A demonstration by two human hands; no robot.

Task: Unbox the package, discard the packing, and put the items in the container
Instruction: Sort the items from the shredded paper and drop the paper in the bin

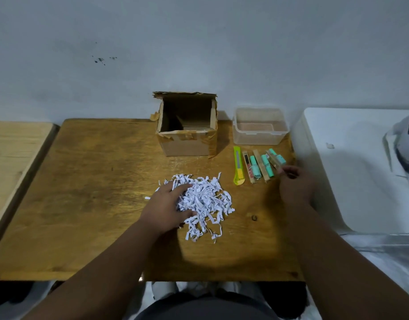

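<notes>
- Cardboard box (187, 125) stands open and looks emptied at the far edge of the wooden table (83, 204), well beyond the fingertips of both hands; its taped rim is torn and soft, so it should lift lightly by a side wall.
- Clear plastic container (260, 127) sits just right of the box, beyond the right hand's fingers, with nothing visible inside.
- Shredded white paper (204, 202) lies heaped on the table under and just right of the left hand (165, 207). The fingers are spread and curled into the pile, thumb at its near edge, gathering rather than pinching. It is very light, springy and loose; I judge a broad scoop from both flanks will hold it better than a grab at the top, since strands will trail and drop.
- Yellow utility knife (239, 166) lies left of the right hand's fingers, beside the row of items.
- Items, namely teal rolls (267, 165) and thin brown strips (260, 162), lie side by side just beyond the right hand (293, 181). Its fingertips are pressed together, pinching the near end of the rightmost strip. These look small, light and stiff; taking them by the near ends, or several at once, seems workable.
</notes>
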